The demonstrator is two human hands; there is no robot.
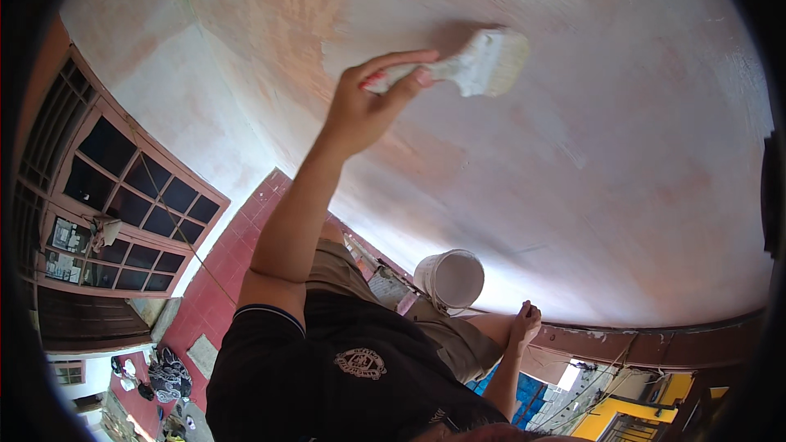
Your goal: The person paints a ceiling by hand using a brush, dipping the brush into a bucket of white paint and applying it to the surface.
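Note:
My left hand (372, 102) is raised and closed round the handle of a wide paintbrush (475, 65). White paint coats the brush, and a little red shows at its handle end. Its pale bristles point right, at the patchy white and pinkish wall (606, 139), with a shadow just above the handle. Low on the right, my right hand (526, 324) rests near my thigh with its fingers curled; what they hold, if anything, is hidden. Between my legs and the wall a white bucket (457, 278) hangs or stands tilted, its mouth facing up.
Left of me is a paned door or window with a pinkish frame (151, 196), with a thin cord across it. Red tiles (221, 258) cover the floor far below, where dark patterned cloth (169, 376) lies. A dark beam (639, 344) runs along the wall's lower right edge.

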